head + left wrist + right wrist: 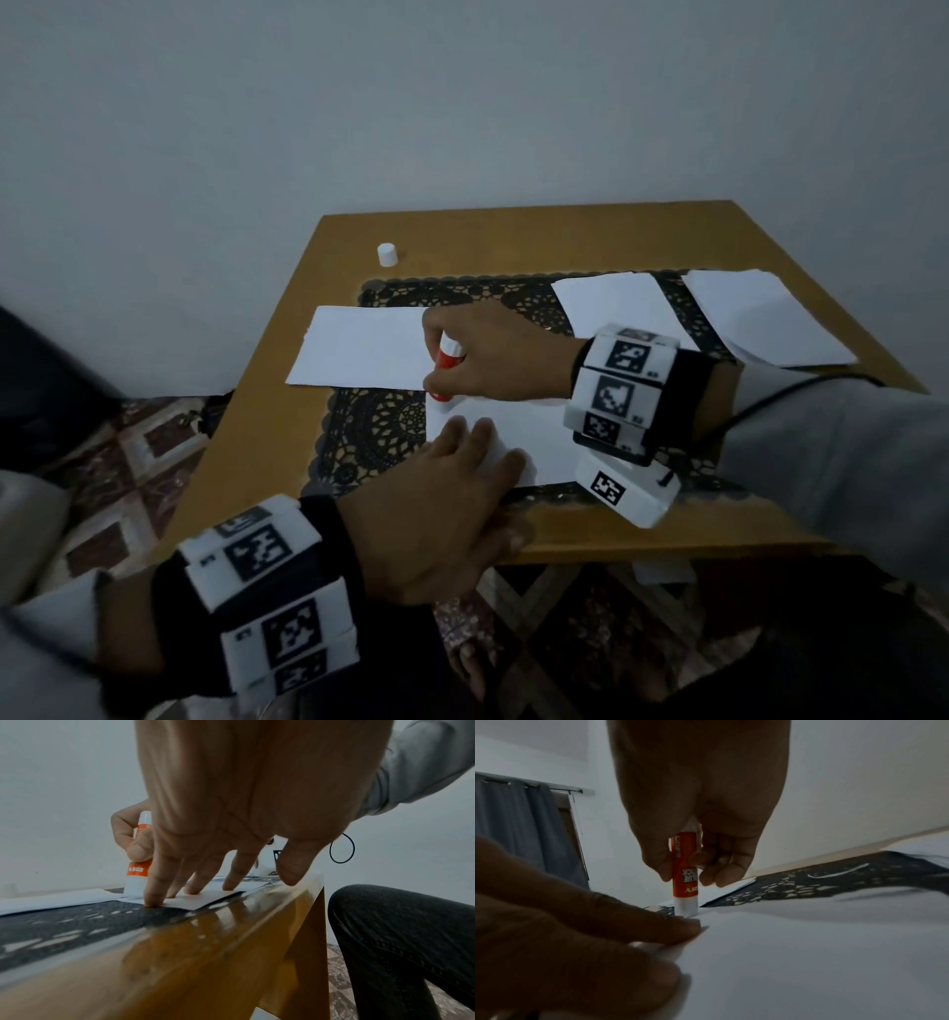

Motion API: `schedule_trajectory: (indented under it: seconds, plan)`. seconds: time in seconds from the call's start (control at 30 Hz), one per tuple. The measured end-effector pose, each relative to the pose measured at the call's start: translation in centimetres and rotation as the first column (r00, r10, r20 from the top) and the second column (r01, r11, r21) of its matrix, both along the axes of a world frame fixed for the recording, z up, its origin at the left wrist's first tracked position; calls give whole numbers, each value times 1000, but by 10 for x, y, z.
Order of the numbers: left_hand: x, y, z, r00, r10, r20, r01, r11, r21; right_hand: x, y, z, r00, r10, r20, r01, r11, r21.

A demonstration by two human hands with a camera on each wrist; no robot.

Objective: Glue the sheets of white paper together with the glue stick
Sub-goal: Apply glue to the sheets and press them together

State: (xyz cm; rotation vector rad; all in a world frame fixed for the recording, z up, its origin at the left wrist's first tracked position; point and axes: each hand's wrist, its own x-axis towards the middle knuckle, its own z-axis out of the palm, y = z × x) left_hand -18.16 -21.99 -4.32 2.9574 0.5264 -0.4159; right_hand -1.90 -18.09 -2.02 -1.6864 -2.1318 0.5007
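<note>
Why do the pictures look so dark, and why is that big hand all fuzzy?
Head view: the room is dim, so the paper sheets look grey. Left wrist view: the wooden table shows shiny glare by its edge. Right wrist view: the left hand sits very close to the camera, so it is dark and blurry, while the glue stick in the right hand stays sharp.

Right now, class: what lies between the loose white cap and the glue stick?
In the head view, bare tabletop, the lace mat's edge, then a paper sheet.
</note>
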Motion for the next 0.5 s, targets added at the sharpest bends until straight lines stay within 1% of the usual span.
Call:
schedule_trajectory:
  seconds: [0.13,0.23,0.5]
  plan:
    - [0,3,-4,1000,-14,27,13,1000,18,-6,3,3,995,38,96,-40,999,21]
    - [1,3,-7,1000,-11,11,11,1000,27,-6,3,4,984,44,174,-50,998,33]
    - [1,4,-13,1000,-12,3,12,1000,27,14,-5,5,982,9,188,-11,1000,11]
